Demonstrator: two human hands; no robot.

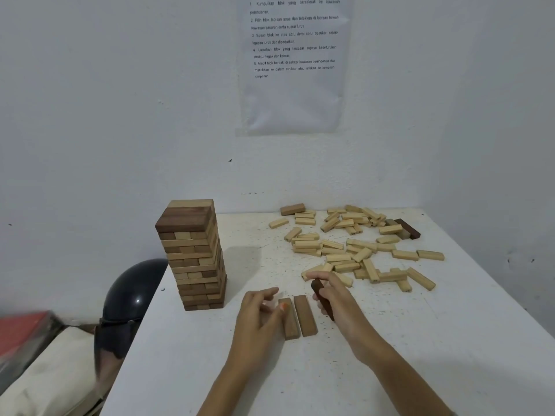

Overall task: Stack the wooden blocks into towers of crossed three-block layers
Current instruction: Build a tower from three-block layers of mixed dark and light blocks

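Observation:
A tall tower [193, 253] of crossed wooden layers stands at the table's left edge. Two brown blocks [304, 315] lie side by side on the table in front of me. My left hand [258, 319] rests its fingers on the left one of the pair, touching its near half. My right hand [336, 301] grips a dark brown block [322, 298], tilted, just right of the pair and above the table. A loose heap of pale blocks [354, 247] lies scattered at the back right.
The white table [390, 355] meets the wall at the back. A black helmet [132, 295] and a cloth bag sit off the table's left side. A printed sheet [295, 64] hangs on the wall. Some dark blocks [408, 228] lie at the heap's far right.

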